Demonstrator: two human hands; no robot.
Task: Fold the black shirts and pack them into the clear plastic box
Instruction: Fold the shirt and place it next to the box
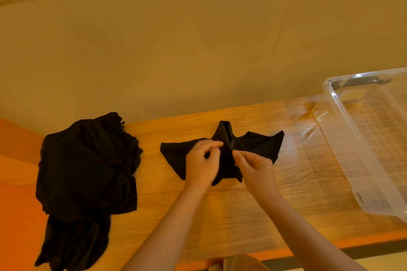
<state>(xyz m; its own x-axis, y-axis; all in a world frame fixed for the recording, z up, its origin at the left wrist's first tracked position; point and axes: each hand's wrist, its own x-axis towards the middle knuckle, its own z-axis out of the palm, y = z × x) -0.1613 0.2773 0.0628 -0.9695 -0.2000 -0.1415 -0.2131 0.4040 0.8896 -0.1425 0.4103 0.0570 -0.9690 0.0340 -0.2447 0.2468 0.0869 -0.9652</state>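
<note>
Head view: we see the clear plastic box (361, 138) cut off at the right edge, and the black pile (88, 167) overhanging the desk (220, 215) at left, its separate garments indistinguishable. We hold one black shirt (222, 149) at desk centre, long axis left to right, a bunched peak pointing toward the wall. Left hand (202, 165) and right hand (255, 167) each pinch its middle fold; our hands hide the fabric beneath.
</note>
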